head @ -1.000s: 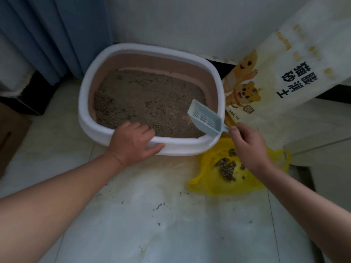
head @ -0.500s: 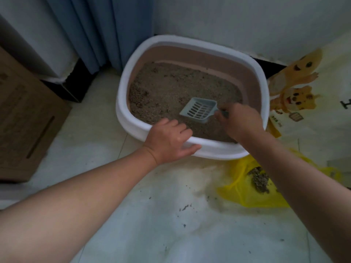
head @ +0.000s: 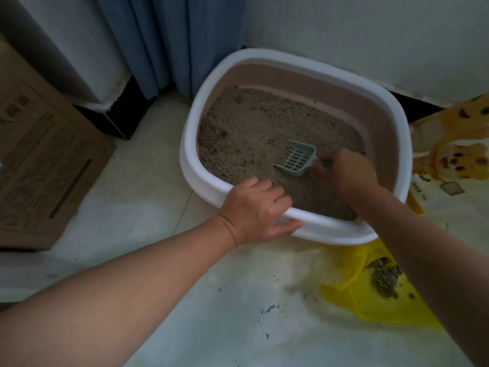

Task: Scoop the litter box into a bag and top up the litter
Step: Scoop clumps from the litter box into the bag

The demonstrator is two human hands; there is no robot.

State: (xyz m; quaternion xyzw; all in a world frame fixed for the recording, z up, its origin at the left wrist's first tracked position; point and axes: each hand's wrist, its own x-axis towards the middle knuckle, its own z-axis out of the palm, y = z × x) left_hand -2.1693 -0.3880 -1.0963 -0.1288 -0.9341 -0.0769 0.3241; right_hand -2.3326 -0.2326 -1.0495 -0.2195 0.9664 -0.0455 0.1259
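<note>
While the left hand point(head: 254, 207) grips the box point(head: 190, 154) by its rim, the right hand point(head: 344, 173) holds the scoop point(head: 297, 160), tip down in the litter point(head: 251, 128). Clumps point(head: 383, 276) lie in the bag point(head: 370, 311) on the floor point(head: 238, 327). Scooping looks part done; the top-up from the sack point(head: 449, 160) looks not begun.

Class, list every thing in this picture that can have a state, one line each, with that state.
litter box: uncovered, holding litter
scoop: tilted, front edge in the litter
yellow bag: open, clumps inside
litter sack: mouth out of view, cannot tell
left hand: holds the litter box's near rim
right hand: holds the scoop's handle
</note>
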